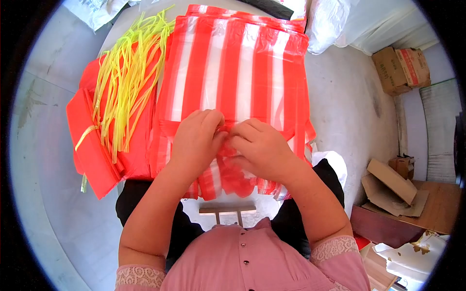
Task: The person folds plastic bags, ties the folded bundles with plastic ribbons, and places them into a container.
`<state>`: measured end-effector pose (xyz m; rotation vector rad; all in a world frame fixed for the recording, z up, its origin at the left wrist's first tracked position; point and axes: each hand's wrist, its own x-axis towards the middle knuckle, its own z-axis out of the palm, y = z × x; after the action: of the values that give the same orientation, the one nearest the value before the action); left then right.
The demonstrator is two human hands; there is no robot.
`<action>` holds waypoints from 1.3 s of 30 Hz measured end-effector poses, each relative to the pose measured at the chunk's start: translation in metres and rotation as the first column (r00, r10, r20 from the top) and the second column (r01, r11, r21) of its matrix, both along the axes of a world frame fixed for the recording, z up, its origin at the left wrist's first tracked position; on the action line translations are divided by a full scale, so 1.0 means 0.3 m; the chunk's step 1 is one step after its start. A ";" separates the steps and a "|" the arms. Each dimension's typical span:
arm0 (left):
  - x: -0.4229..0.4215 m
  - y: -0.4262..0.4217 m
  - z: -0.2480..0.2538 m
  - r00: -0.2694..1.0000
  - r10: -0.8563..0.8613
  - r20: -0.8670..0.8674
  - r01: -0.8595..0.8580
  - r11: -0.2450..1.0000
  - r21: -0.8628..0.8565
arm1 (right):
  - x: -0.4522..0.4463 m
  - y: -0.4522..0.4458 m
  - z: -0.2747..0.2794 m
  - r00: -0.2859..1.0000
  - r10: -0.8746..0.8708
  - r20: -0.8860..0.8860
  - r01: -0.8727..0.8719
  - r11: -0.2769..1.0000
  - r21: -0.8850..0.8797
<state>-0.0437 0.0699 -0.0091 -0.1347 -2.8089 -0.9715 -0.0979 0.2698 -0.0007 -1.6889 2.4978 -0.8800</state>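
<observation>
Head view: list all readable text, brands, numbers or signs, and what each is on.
No text is legible.
Carton, upper right: characters and red-panel print, too blurred to read.
White bag, top left: faint print, unreadable.
Striped plastic: no lettering visible.

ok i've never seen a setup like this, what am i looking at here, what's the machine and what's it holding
There's no machine: one picture, from a camera on a person's head, looking down at their bare hands. In front lies a stack of red-and-white striped plastic; to its left are folded red sheets with loose yellow strips on top. The left hand pinches gathered red plastic at the stack's near side. The right hand curls at it too, but its grip is too blurred to tell.
</observation>
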 end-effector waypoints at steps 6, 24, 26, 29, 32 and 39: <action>0.027 -0.052 -0.018 0.980 -0.179 -0.086 0.175 0.983 -0.055 | -0.002 0.001 -0.022 0.998 -0.008 -0.060 0.010 0.999 0.030; 0.058 -0.079 0.013 0.951 -0.265 -0.158 0.223 0.944 -0.242 | 0.018 -0.002 -0.011 0.971 -0.089 -0.221 0.091 0.996 0.000; 0.057 -0.085 0.003 0.948 -0.273 -0.165 0.228 0.942 -0.245 | 0.027 -0.003 -0.024 0.956 -0.107 -0.274 0.114 0.993 0.010; 0.063 -0.087 0.022 0.952 -0.256 -0.168 0.212 0.946 -0.245 | 0.041 -0.008 -0.025 0.949 -0.123 -0.291 0.136 0.991 0.023; 0.066 -0.101 0.003 0.956 -0.239 -0.172 0.180 0.937 -0.298 | 0.041 -0.004 -0.010 0.956 -0.122 -0.268 0.138 0.990 0.040; 0.071 -0.110 -0.016 0.958 -0.251 -0.143 0.193 0.924 -0.330 | 0.035 -0.005 -0.014 0.944 -0.123 -0.305 0.151 0.986 0.070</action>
<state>-0.0224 0.0368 -0.0140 -0.5650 -2.7931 -0.5082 -0.0875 0.2682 -0.0050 -1.7546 2.8293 -0.5355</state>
